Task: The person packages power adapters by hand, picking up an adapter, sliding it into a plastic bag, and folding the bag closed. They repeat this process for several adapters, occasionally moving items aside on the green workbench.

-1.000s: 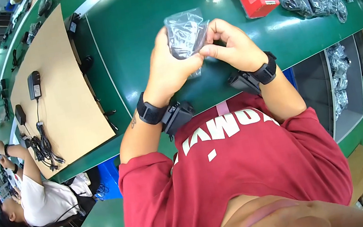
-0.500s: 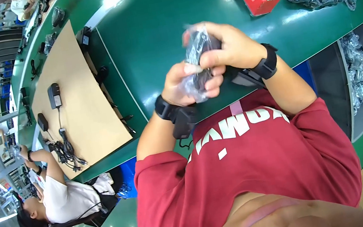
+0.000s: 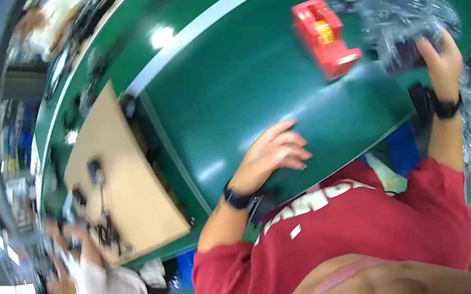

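Clear bagged packet under right hand fingertips.

A red tape dispenser with a yellow roll stands on the plain green table, beside clear silvery bags.

One red tape dispenser; one heap of clear bagged parts, count indeterminate; one tan board.

right hand reaches the bagged parts pile; left hand hovers empty.
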